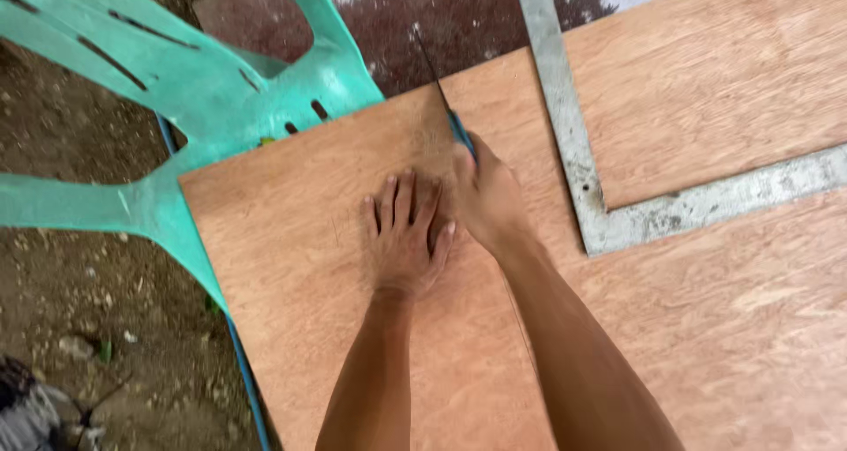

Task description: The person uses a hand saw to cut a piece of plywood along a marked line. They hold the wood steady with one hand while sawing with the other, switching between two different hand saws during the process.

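Observation:
A large plywood sheet [353, 327] lies across a green plastic chair [212, 80]. My left hand [404, 235] presses flat on the sheet, fingers spread. Just to its right, my right hand [485, 195] is closed around the blue handle of a thin saw blade [432, 67]. The blade runs up and away to the sheet's far edge, along a cut line in the wood.
A grey metal framing square [582, 177] lies on the plywood right of my hands, its long arm reaching to the far edge. Bare dirt ground [79, 310] is at the left. A wet dark floor [441, 18] shows beyond the sheet.

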